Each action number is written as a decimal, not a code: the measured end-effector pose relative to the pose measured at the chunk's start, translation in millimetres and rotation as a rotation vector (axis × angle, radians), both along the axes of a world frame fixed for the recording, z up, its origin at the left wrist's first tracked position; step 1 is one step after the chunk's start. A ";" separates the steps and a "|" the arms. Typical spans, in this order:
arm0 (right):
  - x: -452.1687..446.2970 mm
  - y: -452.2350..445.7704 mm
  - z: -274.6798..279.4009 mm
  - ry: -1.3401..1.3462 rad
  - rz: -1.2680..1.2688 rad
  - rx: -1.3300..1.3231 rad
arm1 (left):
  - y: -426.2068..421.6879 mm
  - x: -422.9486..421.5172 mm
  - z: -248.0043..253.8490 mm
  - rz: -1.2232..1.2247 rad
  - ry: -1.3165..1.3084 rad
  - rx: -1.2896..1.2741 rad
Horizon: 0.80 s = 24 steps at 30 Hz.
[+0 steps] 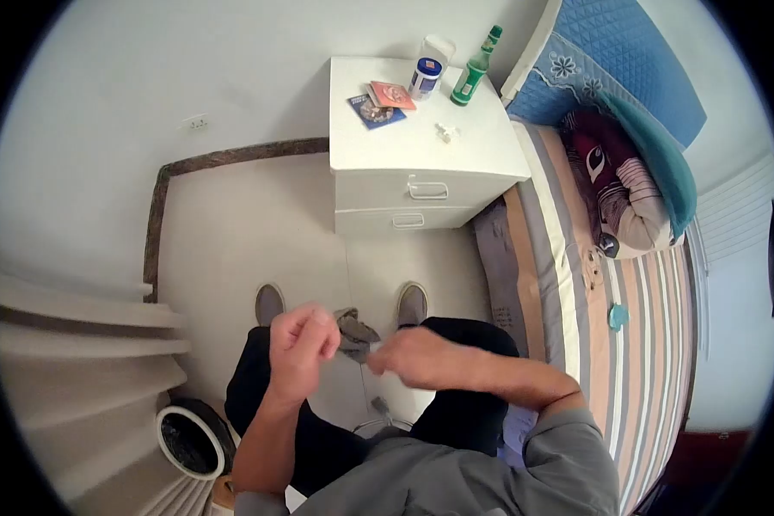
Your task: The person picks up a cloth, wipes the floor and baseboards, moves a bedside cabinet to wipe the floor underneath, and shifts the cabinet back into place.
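Note:
My left hand (pixel 304 348) is closed in a fist above my left knee; whatever its fingers hold, if anything, is hidden. My right hand (pixel 417 354) reaches in from the right with curled fingers, slightly blurred. A small whitish bit shows at its fingertips, too unclear to name. Between the two hands appears a crumpled grey-brown cloth-like thing (pixel 357 331). I cannot tell whether it touches my right hand or lies on the floor beneath.
Ahead stands a white bedside cabinet (pixel 421 155) with booklets (pixel 377 112), a blue-lidded container (pixel 426 79) and a green bottle (pixel 477 70). A striped bed (pixel 611 370) is on the right, a round bin (pixel 191 440) and curtain (pixel 86 361) on the left.

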State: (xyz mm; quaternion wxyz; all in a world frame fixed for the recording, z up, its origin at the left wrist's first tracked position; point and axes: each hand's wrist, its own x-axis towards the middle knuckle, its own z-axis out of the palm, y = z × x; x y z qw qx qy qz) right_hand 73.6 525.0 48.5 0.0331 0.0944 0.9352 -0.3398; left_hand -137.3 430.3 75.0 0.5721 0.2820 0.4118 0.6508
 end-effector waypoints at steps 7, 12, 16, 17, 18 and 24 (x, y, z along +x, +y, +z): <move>25.1 -40.4 -90.0 0.344 -0.061 -0.219 | -20.1 99.1 132.9 -0.108 0.854 1.040; -8.3 -25.3 -32.1 -0.297 -0.119 0.077 | -56.1 109.8 191.0 -0.467 0.861 1.410; -13.9 -21.1 -41.7 -0.334 -0.065 0.066 | -88.8 96.6 211.6 -0.644 0.811 1.275; -11.2 -20.4 -45.6 -0.321 -0.109 0.047 | -96.9 96.8 212.8 -0.667 0.781 1.209; -12.5 -16.7 -55.2 -0.349 -0.091 0.069 | -113.2 107.9 203.4 -0.498 0.780 1.110; -13.9 -24.7 -49.3 -0.323 -0.099 0.139 | -165.7 89.8 125.2 0.413 1.294 0.497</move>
